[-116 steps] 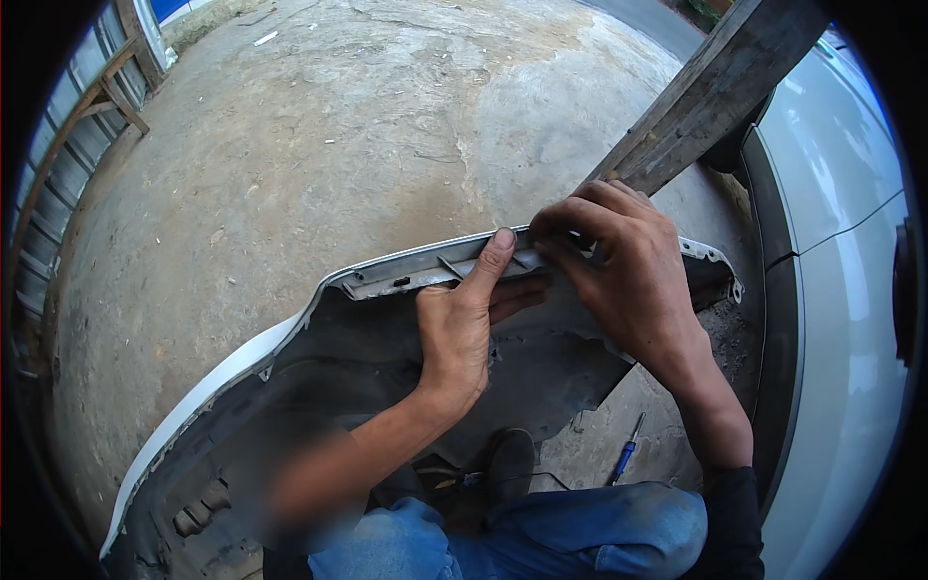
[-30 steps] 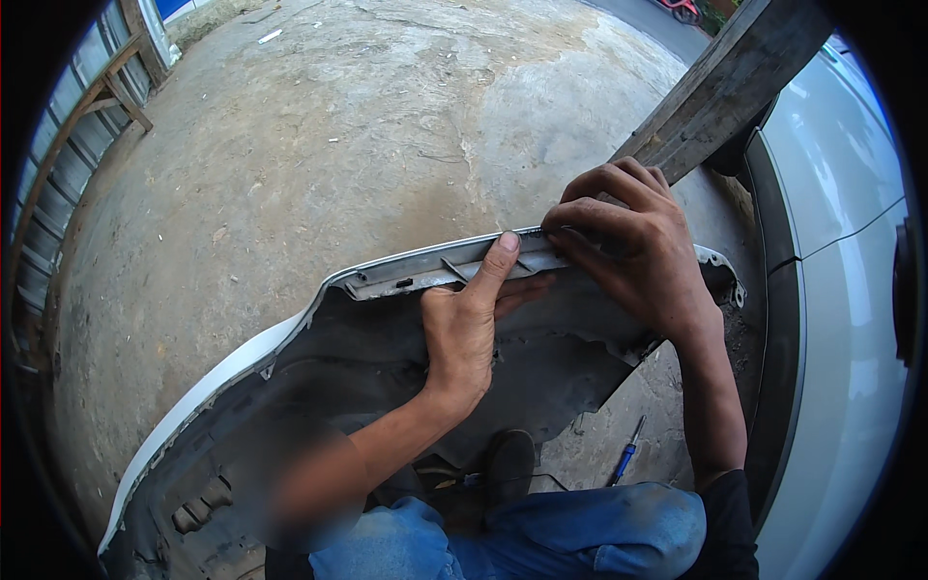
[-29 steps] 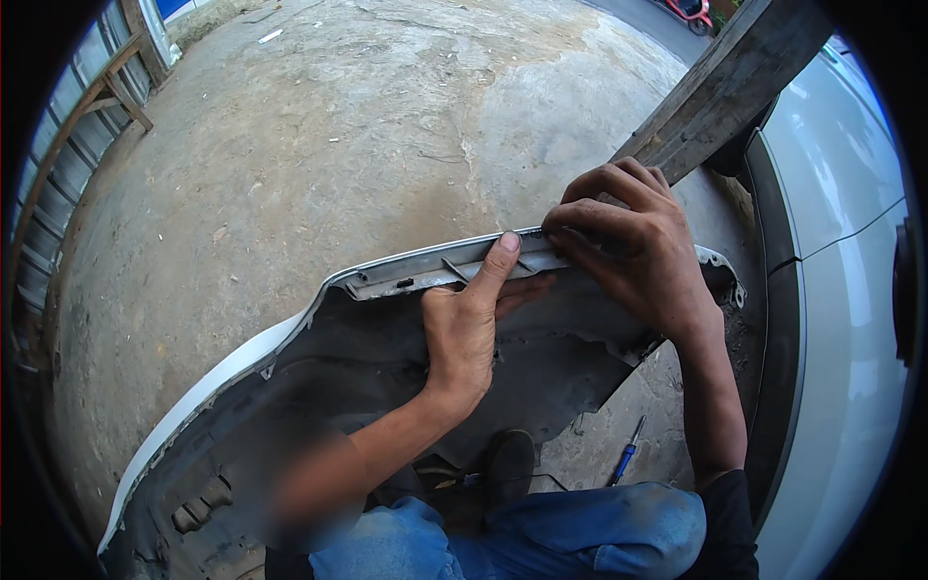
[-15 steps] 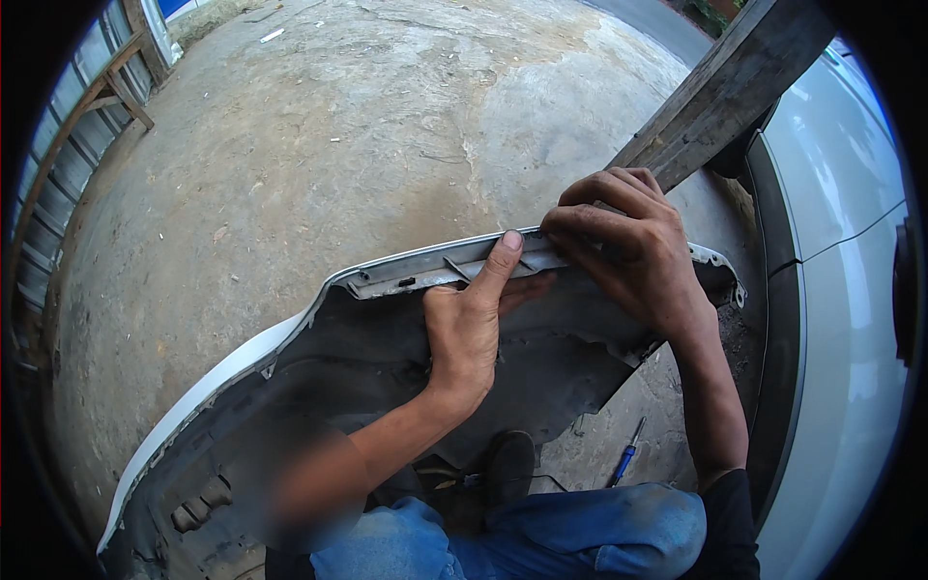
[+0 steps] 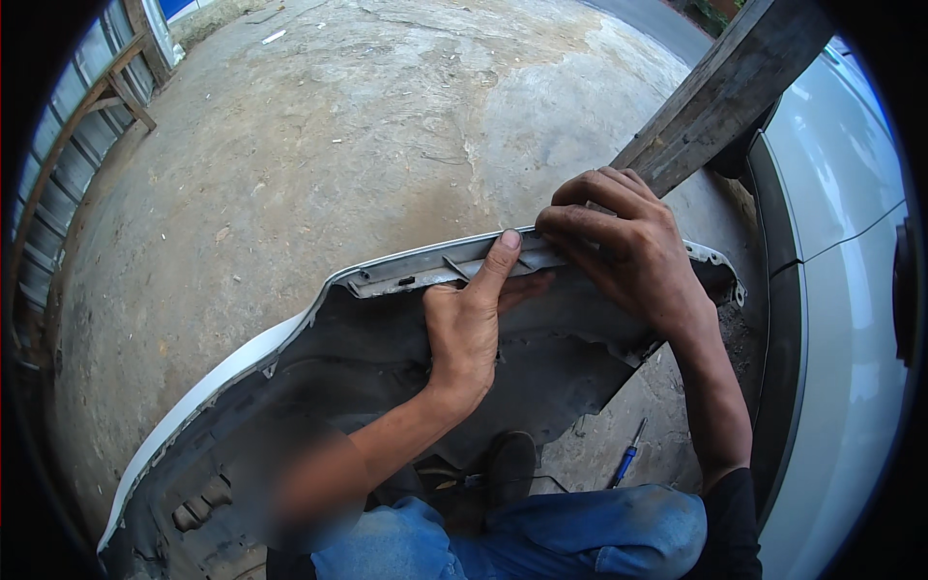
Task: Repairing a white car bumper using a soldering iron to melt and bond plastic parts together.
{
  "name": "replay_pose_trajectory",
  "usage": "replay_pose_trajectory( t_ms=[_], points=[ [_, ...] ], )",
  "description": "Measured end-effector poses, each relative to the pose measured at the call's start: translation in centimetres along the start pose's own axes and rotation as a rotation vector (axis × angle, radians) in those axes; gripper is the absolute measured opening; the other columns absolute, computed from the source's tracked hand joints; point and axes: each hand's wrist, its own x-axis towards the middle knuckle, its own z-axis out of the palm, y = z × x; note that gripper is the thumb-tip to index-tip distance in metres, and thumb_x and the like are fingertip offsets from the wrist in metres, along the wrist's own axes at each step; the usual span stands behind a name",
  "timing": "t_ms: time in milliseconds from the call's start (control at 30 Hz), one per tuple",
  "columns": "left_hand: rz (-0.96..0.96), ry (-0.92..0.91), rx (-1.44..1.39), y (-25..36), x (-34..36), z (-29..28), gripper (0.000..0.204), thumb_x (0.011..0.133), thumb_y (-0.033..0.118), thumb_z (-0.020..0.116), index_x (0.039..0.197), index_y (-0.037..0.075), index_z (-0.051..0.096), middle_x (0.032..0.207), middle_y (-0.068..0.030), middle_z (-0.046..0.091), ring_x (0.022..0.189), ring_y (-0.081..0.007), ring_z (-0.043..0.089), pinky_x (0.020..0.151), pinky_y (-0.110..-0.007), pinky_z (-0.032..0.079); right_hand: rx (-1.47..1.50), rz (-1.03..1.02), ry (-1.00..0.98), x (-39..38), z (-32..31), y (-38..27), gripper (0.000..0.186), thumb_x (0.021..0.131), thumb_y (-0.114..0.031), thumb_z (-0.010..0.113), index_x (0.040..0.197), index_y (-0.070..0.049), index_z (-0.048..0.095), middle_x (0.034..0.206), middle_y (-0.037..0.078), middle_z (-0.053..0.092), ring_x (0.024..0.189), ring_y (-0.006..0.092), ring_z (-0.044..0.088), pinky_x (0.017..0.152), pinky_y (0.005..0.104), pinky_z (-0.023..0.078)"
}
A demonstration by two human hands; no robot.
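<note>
A car bumper (image 5: pixel 319 338), white outside and dark on its inner side, curves across in front of me. My left hand (image 5: pixel 469 319) grips its upper edge, thumb pressed on the pale ribbed flange and fingers tucked beneath. Just to the right, my right hand (image 5: pixel 619 237) is closed at the same edge, its fingers bent and pinched together. A small pale bit shows between those fingers, too covered to name. On the floor by my right knee lies a soldering iron (image 5: pixel 628 462) with a blue handle.
A white car (image 5: pixel 841 290) stands close on my right. A wooden post (image 5: pixel 720 97) slants up beyond my right hand. Corrugated metal sheeting (image 5: pixel 82 145) with a wooden frame is at the far left. A dark cord (image 5: pixel 541 477) runs by my shoe (image 5: pixel 510 464).
My right hand has shifted slightly left along the bumper's edge. The left hand keeps its hold in the same place.
</note>
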Motion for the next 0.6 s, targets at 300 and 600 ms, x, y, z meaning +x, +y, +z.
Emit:
replay_pose_trajectory(
  t_ms=[300,600],
  points=[
    [0.014,-0.002,0.009,0.0,-0.1,0.2,0.031,0.097,0.021,0.068,0.114,-0.005,0.062,0.102,-0.0140,0.070,0.083,-0.0241,0.073,0.081,-0.038,0.061,0.059,0.038,0.018,0.0,0.2,-0.2,0.021,0.081,-0.007,0.072,0.101,-0.006,0.071,0.098,0.008,0.064,0.094,0.0273,0.063,0.083,0.0400,0.053],
    [0.004,0.039,0.018,-0.3,-0.1,0.2,0.029,0.097,0.022,0.067,0.108,-0.005,0.064,0.096,-0.0156,0.072,0.081,-0.0236,0.074,0.079,-0.036,0.061,0.011,0.141,0.137,-1.4,-0.5,-0.6,0.015,0.083,-0.009,0.074,0.098,-0.009,0.074,0.098,0.005,0.066,0.095,0.0253,0.063,0.084,0.0392,0.052]
  ],
)
